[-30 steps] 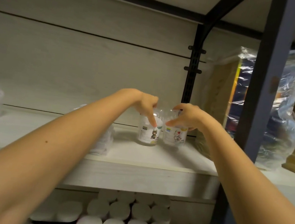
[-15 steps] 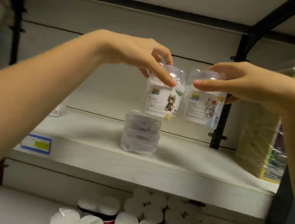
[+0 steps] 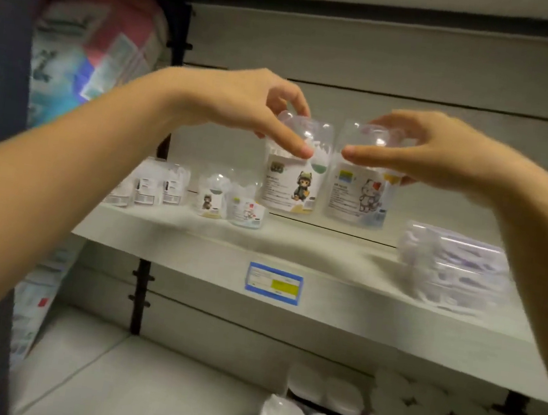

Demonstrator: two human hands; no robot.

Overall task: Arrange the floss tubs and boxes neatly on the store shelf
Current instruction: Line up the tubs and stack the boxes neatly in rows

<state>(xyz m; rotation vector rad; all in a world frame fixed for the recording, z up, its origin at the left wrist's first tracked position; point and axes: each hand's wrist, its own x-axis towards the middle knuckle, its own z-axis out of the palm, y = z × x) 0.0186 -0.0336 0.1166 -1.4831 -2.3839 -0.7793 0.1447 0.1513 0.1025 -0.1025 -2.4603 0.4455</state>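
Pale shelf (image 3: 343, 281) with a blue price tag (image 3: 273, 283) spans the view. Above it, the left hand (image 3: 243, 107) pinches the clear dome of a floss tub with a monkey label (image 3: 290, 188); at its 3 o'clock, just beside it, the right hand (image 3: 424, 150) pinches a cat-label tub (image 3: 358, 198). More tubs (image 3: 228, 201) stand at 9 o'clock; label print is too blurred to read.

No legible text (labels blurred)
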